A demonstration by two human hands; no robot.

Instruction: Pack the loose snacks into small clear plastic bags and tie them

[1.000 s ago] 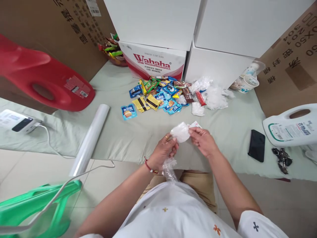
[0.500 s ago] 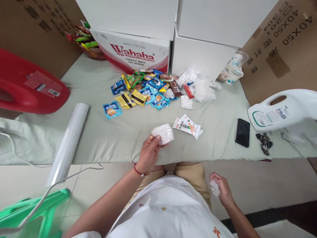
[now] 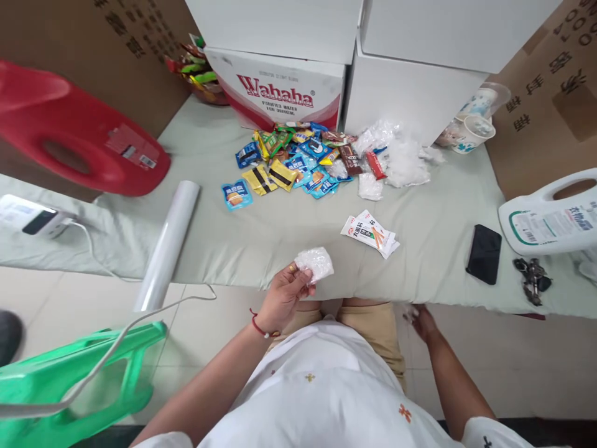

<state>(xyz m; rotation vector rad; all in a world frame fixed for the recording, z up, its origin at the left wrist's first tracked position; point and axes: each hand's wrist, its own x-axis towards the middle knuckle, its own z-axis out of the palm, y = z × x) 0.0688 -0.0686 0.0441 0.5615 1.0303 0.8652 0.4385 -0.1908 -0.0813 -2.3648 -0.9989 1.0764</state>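
Observation:
My left hand (image 3: 283, 297) pinches a wad of clear plastic wrap (image 3: 316, 264), folded into a whitish square, over the table's front edge. My right hand (image 3: 424, 322) is low beside my right knee, partly hidden by the table edge. Blurred crumpled clear plastic (image 3: 409, 313) shows at its fingers. Two white snack packets (image 3: 370, 233) lie overlapped on the cloth beyond my left hand. Farther back is a pile of small snack packets (image 3: 298, 163), blue, yellow, green and brown. Clear crumpled plastic (image 3: 405, 163) is heaped at the pile's right side.
A Wahaha carton (image 3: 284, 93) stands behind the pile. On the left are a red jug (image 3: 93, 140), a plastic roll (image 3: 170, 246) overhanging the edge, a cable and a green stool (image 3: 93, 367). To the right lie a phone (image 3: 484, 255), keys (image 3: 532, 280) and a white jug (image 3: 555, 221).
My right hand has moved up toward the table's underside with the crumpled plastic. My left hand still holds the folded wad. The view has turned left, so the table things appear farther right.

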